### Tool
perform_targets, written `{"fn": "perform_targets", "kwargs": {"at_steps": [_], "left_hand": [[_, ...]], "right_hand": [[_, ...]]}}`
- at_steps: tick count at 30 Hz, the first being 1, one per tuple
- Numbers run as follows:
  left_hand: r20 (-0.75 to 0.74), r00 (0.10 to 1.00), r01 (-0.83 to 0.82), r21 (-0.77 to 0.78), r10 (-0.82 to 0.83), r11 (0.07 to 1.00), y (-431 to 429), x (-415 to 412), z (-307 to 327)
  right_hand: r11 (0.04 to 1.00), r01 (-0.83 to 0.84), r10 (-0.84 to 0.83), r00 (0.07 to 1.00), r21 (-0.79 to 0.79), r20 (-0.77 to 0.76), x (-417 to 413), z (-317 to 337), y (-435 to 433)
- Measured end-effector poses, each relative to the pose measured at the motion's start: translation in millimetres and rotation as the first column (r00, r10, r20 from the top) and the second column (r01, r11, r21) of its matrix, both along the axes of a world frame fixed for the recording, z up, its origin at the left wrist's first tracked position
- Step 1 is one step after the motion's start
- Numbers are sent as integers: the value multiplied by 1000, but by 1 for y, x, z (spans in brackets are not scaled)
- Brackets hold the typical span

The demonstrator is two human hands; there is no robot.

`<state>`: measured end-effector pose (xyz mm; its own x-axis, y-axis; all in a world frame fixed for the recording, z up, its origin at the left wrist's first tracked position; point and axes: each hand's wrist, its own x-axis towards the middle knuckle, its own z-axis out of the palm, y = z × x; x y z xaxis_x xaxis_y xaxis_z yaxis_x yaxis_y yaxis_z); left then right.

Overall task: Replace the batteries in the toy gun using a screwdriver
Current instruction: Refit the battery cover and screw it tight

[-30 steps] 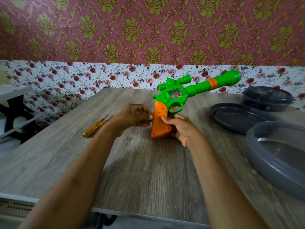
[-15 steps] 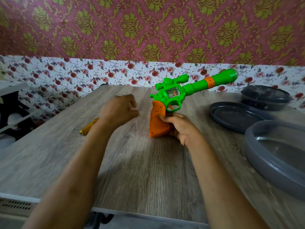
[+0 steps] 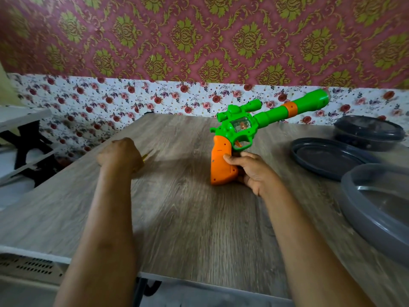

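The toy gun (image 3: 241,127) stands upright on the wooden table (image 3: 188,218), green body and barrel pointing up to the right, orange grip (image 3: 221,162) resting on the tabletop. My right hand (image 3: 254,171) holds the orange grip from the right side, fingers wrapped around it. My left hand (image 3: 119,154) is to the left of the gun, curled down over the yellow screwdriver (image 3: 145,156). Only a short yellow piece of the screwdriver shows past the knuckles. A small screw hole shows on the grip's left edge.
A dark round lid (image 3: 327,158) lies right of the gun, with a dark lidded container (image 3: 369,131) behind it. A large grey bowl (image 3: 376,209) sits at the right edge. A white shelf unit (image 3: 22,138) stands left of the table.
My left hand left the gun's grip, swung left across the table and closed over the screwdriver. My right hand kept holding the gun upright.
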<state>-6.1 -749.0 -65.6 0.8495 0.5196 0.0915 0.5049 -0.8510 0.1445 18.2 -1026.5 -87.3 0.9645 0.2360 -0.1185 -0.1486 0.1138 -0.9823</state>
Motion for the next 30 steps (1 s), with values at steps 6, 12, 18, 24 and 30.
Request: {"fn": "perform_targets", "kwargs": {"at_steps": [6, 12, 18, 24, 30], "left_hand": [[-51, 998, 48, 5, -48, 999, -17, -6, 3], [652, 750, 556, -536, -106, 635, -67, -9, 19], [917, 399, 834, -364, 1, 414, -99, -15, 22], [934, 148, 796, 83, -326, 600, -117, -14, 16], [898, 59, 731, 258, -435, 632, -128, -25, 21]], "right_hand": [[1000, 3, -3, 1000, 11, -5, -1, 0, -1], [999, 44, -43, 999, 19, -13, 2, -2, -1], [984, 139, -140, 990, 111, 0, 5, -2, -3], [978, 182, -180, 983, 104, -26, 7, -5, -6], [988, 156, -157, 985, 15, 71, 7, -6, -9]]}}
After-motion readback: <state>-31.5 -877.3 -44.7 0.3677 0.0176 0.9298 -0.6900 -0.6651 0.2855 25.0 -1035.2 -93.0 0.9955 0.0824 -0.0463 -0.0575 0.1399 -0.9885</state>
